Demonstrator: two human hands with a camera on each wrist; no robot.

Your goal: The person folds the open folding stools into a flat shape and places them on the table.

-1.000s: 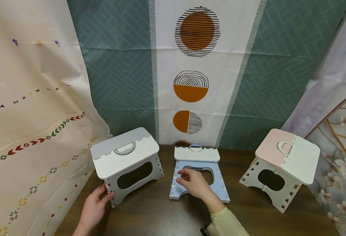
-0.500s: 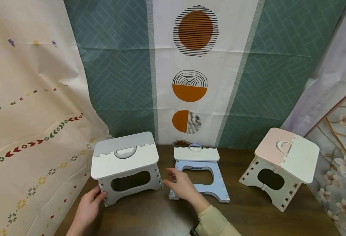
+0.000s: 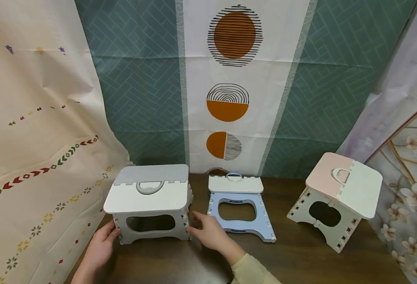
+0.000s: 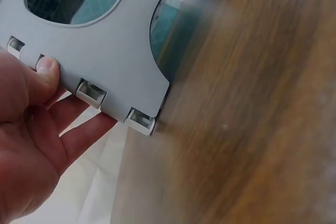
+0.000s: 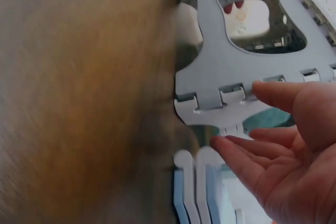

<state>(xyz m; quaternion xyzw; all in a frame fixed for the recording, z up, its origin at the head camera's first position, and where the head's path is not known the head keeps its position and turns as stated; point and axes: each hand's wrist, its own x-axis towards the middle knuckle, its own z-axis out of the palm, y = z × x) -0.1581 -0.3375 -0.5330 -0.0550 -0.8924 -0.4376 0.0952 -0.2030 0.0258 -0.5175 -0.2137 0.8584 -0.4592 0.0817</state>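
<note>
A folding stool (image 3: 141,197) with a grey-and-white top and a carry handle stands unfolded on the table at the left. My left hand (image 3: 100,244) pinches the edge of its left leg, thumb in front and fingers behind, as the left wrist view confirms. At the stool's right side is my right hand (image 3: 212,232). In the right wrist view its thumb (image 5: 273,94) reaches the leg's hinged edge, while the other fingers (image 5: 239,158) stretch out straight, seemingly apart from the stool.
A blue-and-white folding stool (image 3: 242,228) lies folded flat in the middle, close to my right hand. Farther right stands an unfolded pink-and-white stool (image 3: 336,193). Patterned cloths (image 3: 141,98) hang behind and beside the dark wooden table (image 3: 166,262).
The grey-and-white stool has turned so its front faces me squarely, my left hand moving with it. My right hand has moved left from over the blue stool to the grey one's right side.
</note>
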